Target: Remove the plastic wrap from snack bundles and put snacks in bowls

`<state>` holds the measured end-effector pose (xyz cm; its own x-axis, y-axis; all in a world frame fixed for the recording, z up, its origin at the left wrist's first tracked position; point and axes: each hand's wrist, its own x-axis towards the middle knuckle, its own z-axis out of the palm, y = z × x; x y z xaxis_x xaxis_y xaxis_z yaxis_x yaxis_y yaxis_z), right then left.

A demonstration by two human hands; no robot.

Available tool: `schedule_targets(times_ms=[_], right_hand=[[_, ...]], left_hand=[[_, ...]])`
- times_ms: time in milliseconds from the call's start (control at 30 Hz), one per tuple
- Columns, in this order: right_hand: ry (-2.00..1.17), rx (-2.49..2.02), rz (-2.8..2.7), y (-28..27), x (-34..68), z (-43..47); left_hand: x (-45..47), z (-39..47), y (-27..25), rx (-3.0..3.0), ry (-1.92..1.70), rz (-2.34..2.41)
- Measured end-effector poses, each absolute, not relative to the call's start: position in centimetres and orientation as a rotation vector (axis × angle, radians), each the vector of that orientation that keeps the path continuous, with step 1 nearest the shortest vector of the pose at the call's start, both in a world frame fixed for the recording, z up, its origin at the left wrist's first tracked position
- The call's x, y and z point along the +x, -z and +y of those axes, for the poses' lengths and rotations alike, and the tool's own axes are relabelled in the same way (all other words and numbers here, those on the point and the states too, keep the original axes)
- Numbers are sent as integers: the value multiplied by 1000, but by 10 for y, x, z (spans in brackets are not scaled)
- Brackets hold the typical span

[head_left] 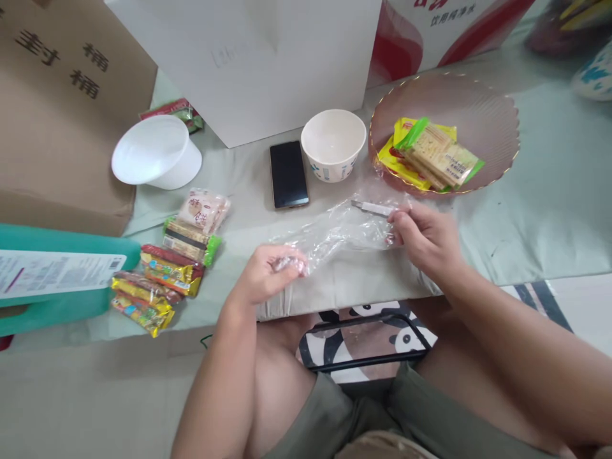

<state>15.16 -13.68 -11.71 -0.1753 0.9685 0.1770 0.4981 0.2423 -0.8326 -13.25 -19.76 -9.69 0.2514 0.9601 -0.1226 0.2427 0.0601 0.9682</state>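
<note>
My left hand [271, 273] is closed, gripping the crumpled end of a clear plastic bag [335, 231]. The bag stretches across to my right hand [425, 237], low over the table. Between the thumb and fingers of that hand is a slim utility knife [375, 208] with a white handle, its grey tip pointing left over the film. Whether the right fingers also pinch the bag, I cannot tell. Just beyond the bag are a black phone [289, 175], lying flat, and a white paper bowl [333, 143] with blue print.
A pink glass plate [497, 127] holds yellow packets and wrapped crackers [437, 153]. On the left are a white tub [157, 153], several wrapped snacks [172, 268] and a teal container [71, 236]. Cartons [62, 127] and a white box [268, 70] stand behind.
</note>
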Motion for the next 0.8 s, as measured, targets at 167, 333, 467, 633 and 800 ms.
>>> schedule_targets(times_ms=[167, 333, 467, 633, 800], right_hand=[[-597, -1561, -1858, 121, 153, -126], [-396, -1718, -1955, 120, 149, -116], [-330, -1852, -2016, 119, 142, -112], [-277, -1929, -2067, 120, 138, -110], [-235, -1952, -2092, 121, 138, -112]], left_hand=[[-125, -203, 93, 1482, -322, 978], [-131, -207, 92, 1212, -295, 1065], [-132, -208, 90, 1097, -477, 1013], [-133, -206, 91, 1015, -687, 1281], [-137, -203, 92, 809, -935, 1351]])
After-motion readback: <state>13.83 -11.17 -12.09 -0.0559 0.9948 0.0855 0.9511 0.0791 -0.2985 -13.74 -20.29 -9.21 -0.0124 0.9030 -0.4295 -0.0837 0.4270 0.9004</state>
